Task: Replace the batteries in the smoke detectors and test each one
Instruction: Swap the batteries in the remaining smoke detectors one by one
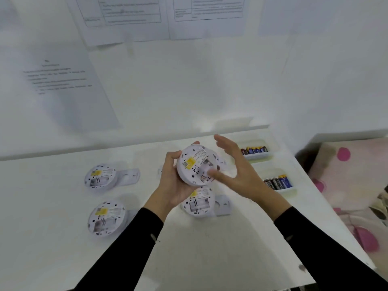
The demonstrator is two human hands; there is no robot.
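— Black sleeves [126, 248] fill the bottom corners, both forearms angled in over the white bench [210, 255]. Where's the detector?
— Lifted above the bench, mid-frame. The left hand [174, 183] cups the smoke detector [194, 166] from its left side, fingers [174, 154] curled round the rim, with the yellow-labelled back tilted toward the camera
— And the right hand [239, 175]?
— Spread wide just right of it, gripping nothing. Its thumb [217, 174] lies across the detector's lower edge, though blur hides whether it touches
— Anything else out?
— Three more lie back-up: an upper-left detector [100, 175], a lower-left detector [106, 218] and a third detector [198, 203] under the hands. Beyond the right hand sit a far battery tray [255, 157] and a near battery tray [279, 189]
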